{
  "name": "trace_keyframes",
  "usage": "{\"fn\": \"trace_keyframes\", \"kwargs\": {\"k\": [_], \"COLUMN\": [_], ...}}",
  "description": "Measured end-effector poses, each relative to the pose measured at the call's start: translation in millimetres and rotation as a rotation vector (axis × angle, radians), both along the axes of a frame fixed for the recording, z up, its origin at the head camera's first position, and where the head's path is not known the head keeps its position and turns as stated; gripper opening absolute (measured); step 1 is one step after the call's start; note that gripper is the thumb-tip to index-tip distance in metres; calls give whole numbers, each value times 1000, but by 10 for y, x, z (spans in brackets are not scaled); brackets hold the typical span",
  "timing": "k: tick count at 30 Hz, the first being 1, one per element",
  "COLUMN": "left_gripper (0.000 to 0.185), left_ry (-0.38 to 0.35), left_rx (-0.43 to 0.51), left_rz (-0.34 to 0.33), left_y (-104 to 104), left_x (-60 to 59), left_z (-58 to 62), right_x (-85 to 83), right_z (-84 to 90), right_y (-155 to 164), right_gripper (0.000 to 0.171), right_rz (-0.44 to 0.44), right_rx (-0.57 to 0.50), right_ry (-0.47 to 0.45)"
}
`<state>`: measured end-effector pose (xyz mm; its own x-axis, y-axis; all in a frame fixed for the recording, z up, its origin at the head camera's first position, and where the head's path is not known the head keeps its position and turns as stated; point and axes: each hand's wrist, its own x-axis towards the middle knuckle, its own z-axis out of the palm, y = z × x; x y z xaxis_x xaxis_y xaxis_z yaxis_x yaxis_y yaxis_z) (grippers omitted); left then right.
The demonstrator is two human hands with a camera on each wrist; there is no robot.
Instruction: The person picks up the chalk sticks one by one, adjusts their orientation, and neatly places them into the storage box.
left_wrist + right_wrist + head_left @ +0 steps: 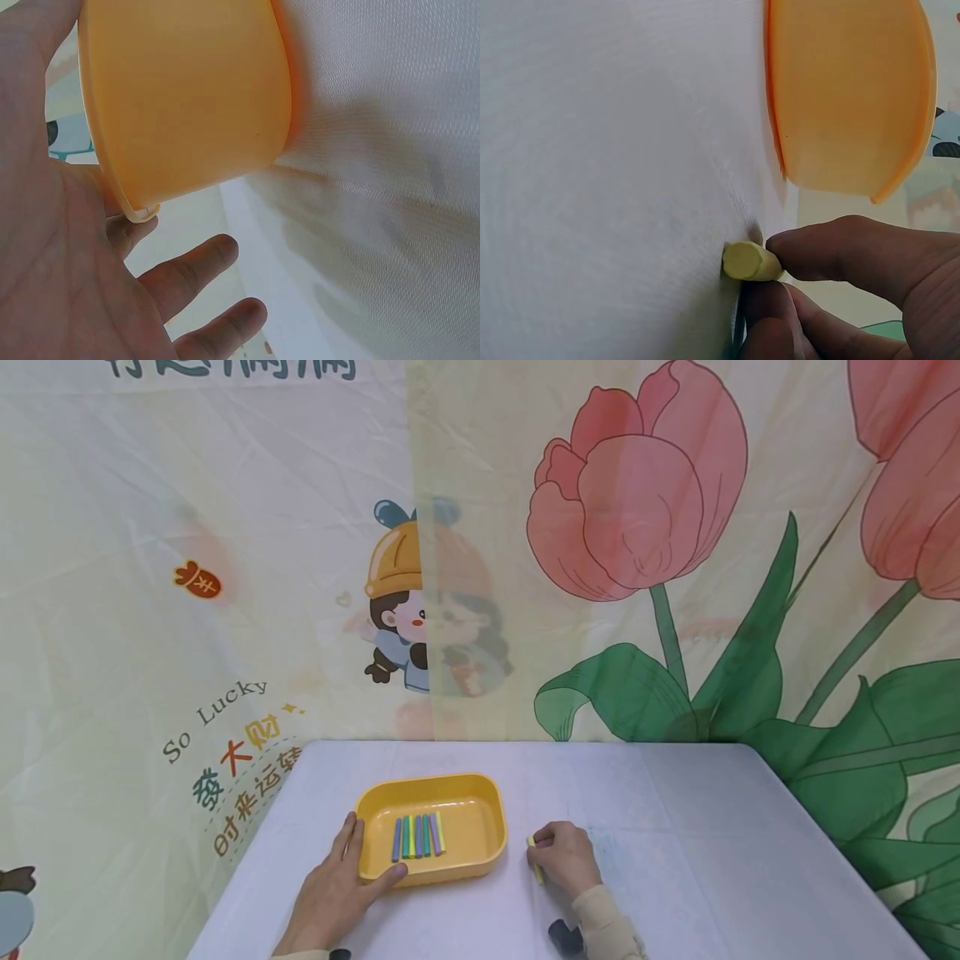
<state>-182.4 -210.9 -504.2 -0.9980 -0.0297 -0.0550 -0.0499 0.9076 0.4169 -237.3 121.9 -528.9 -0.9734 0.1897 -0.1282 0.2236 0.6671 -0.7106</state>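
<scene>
While the left hand [333, 893] lies against the yellow tray [480, 852] at its front-left corner, fingers relaxed and flat along the wall with the thumb on the front rim, the tray is likely braced against sliding. It sits near the table's [712, 827] front edge, holding a row of chalk sticks [418, 836]. Just right of the tray, the right hand [566, 857] pinches a yellow chalk stick [746, 261] between curled thumb and fingers, its tip on the table.

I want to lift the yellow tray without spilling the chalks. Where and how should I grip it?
Probably by the two short ends of the tray, under the rolled rim, one hand from each side. The left hand already rests on the left end; the chalks lie loose in the tray, so keep it level.
</scene>
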Motion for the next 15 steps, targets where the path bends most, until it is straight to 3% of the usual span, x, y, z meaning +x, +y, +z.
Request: {"fn": "trace_keyframes", "kwargs": {"k": [8, 15], "left_gripper": [125, 126], "left_ry": [-3, -4], "left_rx": [5, 0], "left_rz": [-1, -2], "left_y": [-6, 1], "left_x": [-10, -11], "left_z": [-8, -5], "right_x": [3, -24], "right_z": [-9, -31], "right_y": [60, 107], "right_gripper": [20, 21], "right_rz": [27, 18], "right_rx": [-38, -99], "right_ry": [27, -6]}}
